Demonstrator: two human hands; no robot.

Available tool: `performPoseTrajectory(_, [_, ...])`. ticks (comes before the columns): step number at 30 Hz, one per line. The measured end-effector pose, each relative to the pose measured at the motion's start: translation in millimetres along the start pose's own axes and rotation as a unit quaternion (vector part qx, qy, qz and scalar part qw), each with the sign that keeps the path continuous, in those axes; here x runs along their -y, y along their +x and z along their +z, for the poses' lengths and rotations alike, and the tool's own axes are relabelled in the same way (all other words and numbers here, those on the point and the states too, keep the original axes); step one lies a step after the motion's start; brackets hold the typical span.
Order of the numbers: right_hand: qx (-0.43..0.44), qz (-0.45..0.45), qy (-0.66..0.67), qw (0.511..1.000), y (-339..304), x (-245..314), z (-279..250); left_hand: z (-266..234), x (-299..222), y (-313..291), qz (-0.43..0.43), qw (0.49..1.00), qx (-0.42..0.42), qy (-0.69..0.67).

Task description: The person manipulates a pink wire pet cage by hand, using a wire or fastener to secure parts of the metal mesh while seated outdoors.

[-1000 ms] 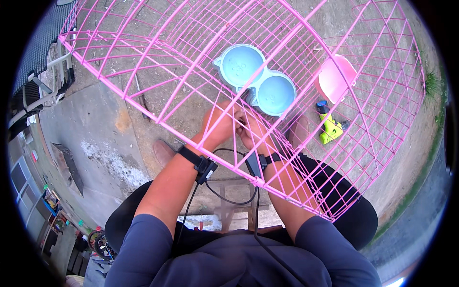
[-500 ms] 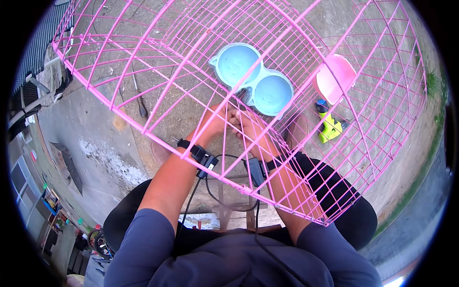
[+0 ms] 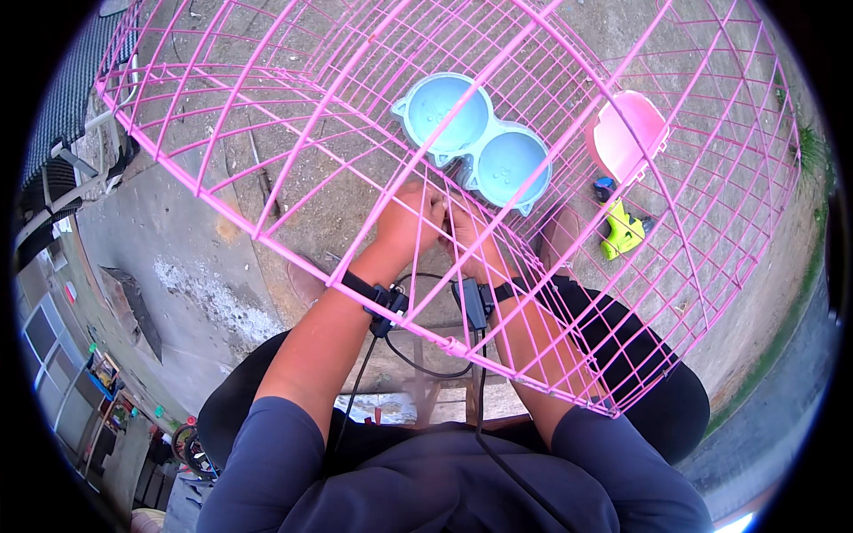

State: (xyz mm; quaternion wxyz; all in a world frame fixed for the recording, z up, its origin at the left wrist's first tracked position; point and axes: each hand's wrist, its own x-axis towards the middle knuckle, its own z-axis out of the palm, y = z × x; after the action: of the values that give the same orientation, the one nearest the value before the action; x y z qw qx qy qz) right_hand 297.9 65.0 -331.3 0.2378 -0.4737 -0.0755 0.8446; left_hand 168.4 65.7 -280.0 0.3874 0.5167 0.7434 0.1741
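Observation:
A large pink wire cage [image 3: 455, 346] spreads across the view above my forearms, and both hands show through its wires. My left hand [image 3: 411, 218] is closed, its fingers curled in by the wires just below a light-blue double bowl [image 3: 482, 145]. Close against it, my right hand [image 3: 471, 238] is closed too, fingertips meeting the left hand's. Whatever is between the fingers is hidden. The bowl's two round cups sit side by side at the cage wall and hold a little clear liquid.
A pink tray [image 3: 625, 147] shows through the wires at right. Below it, a yellow-green power drill [image 3: 622, 233] lies on the ground. A thin tool with a dark handle [image 3: 266, 191] lies at left. Black cables hang from wrist devices [image 3: 388, 306]. Grass edges the far right.
The cage and its blue bowl have shifted slightly against the ground, the bowl a little to the right. My hands stay together; the left hand has turned slightly, its fingers now less visible.

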Motion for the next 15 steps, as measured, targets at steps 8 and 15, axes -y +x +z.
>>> performPoseTrajectory(8, [-0.017,-0.063,-0.103,0.993,-8.6,2.6,-1.9,0.2,-3.9,4.9,-0.015,0.994,0.071,0.078])
performPoseTrajectory(15, [-0.028,-0.024,-0.24,0.97,-24.3,32.0,14.3,-19.2,-4.0,8.8,-0.03,0.994,0.085,0.055])
